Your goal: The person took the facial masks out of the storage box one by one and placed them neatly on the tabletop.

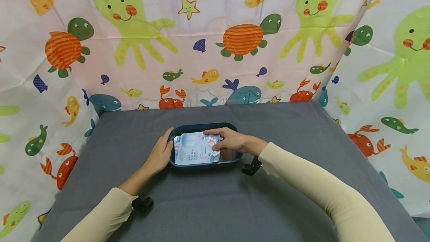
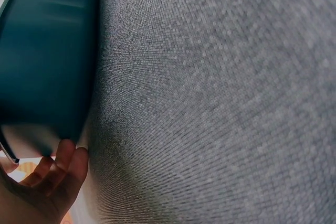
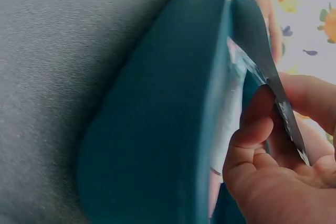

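A dark teal oblong plastic tray point(image 1: 205, 166) lies on the grey cloth, with pale blue flowered packets in it. My left hand point(image 1: 159, 155) holds the tray's left end. In the left wrist view its fingertips point(image 2: 64, 153) touch the end wall low down. My right hand point(image 1: 233, 140) reaches over the tray's right side and pinches a flat flowered packet point(image 1: 198, 148) between thumb and fingers. From the right wrist this packet point(image 3: 257, 40) appears edge-on and dark, tilted above another pale packet point(image 3: 227, 124) inside the tray. Part of the packets is hidden by the right hand.
Grey cloth point(image 1: 201, 204) covers the table around the tray. A curtain point(image 1: 201, 47) printed with sea animals hangs behind and along both sides. A black wrist camera point(image 1: 142, 204) sits at the left cuff, another camera point(image 1: 252, 166) under the right wrist.
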A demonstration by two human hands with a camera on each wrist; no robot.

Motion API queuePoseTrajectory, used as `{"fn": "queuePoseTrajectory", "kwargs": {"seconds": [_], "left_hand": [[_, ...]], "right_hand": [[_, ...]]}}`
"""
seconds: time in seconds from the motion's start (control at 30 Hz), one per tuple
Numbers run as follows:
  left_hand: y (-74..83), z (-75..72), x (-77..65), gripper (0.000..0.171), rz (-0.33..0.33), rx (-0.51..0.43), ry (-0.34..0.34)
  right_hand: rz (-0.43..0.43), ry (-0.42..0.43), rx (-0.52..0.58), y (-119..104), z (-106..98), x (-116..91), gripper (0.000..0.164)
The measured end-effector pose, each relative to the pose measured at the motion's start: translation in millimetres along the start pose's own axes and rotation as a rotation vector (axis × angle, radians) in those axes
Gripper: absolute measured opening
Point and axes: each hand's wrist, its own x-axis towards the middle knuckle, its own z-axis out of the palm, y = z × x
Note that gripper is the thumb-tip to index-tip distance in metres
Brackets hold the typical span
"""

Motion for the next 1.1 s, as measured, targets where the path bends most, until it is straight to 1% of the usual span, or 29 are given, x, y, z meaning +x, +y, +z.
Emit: {"fn": "queuePoseTrajectory", "kwargs": {"seconds": [0.23, 0.37, 0.5, 0.6, 0.8, 0.9, 1.1], "left_hand": [[1.8, -1.0, 0.5, 0.055, 0.02, 0.001, 0.011], [2.7, -1.5, 0.3, 0.055, 0.016, -0.002, 0.015], [3.7, -1.5, 0.6, 0.055, 0.004, 0.0, 0.003], [4.6, -1.4, 0.7, 0.056, 0.003, 0.005, -0.006], [4.3, -1.0, 1.3, 0.056, -0.005, 0.002, -0.01], [4.3, -1.3, 1.3, 0.055, -0.009, 0.0, -0.01], [3.7, -1.4, 1.4, 0.055, 0.006, -0.004, -0.008]], "right_hand": [[-0.053, -0.012, 0.079, -12.6, -15.7, -9.4, 0.072], [-0.089, -0.019, 0.124, -19.8, -26.5, -16.4, 0.071], [-0.122, -0.03, 0.173, -24.5, -39.5, -27.3, 0.071], [-0.143, -0.023, 0.197, -27.8, -51.1, -38.7, 0.072], [-0.172, 0.049, 0.208, -27.9, -78.0, -63.2, 0.072], [-0.163, 0.092, 0.214, -25.0, -90.9, -74.8, 0.073], [-0.14, 0.178, 0.234, -13.9, -117.7, -99.8, 0.073]]}}
